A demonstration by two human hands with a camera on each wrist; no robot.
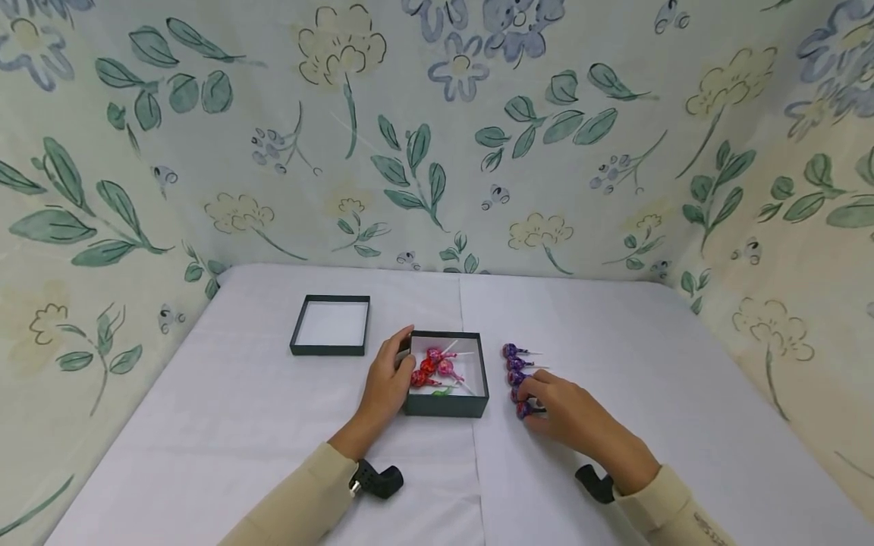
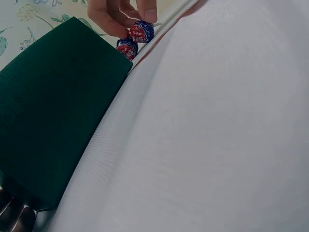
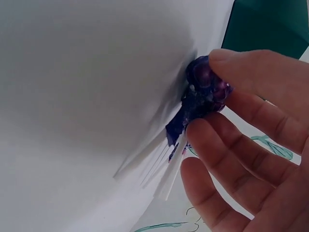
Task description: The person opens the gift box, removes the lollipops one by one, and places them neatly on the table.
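Observation:
My left hand point(image 1: 384, 388) grips the left wall of a dark green box point(image 1: 445, 406), thumb at the rim. Inside its white interior lie several red and pink lollipops point(image 1: 427, 365) and a green-wrapped one point(image 1: 441, 392). To the right of the box, several purple-wrapped lollipops point(image 1: 515, 363) form a column on the cloth, sticks pointing right. At the near end of that column, my right hand point(image 1: 572, 413) pinches a lollipop point(image 3: 200, 72) by its wrapped head, thumb on one side and fingers on the other. The left wrist view shows mostly the box's outer wall point(image 2: 63, 106).
A shallow green-rimmed lid point(image 1: 328, 350), white inside, lies behind and left of the box. White cloth point(image 1: 239, 447) covers the table, with a crease running past the box. Floral fabric point(image 1: 423, 205) hangs behind and along both sides.

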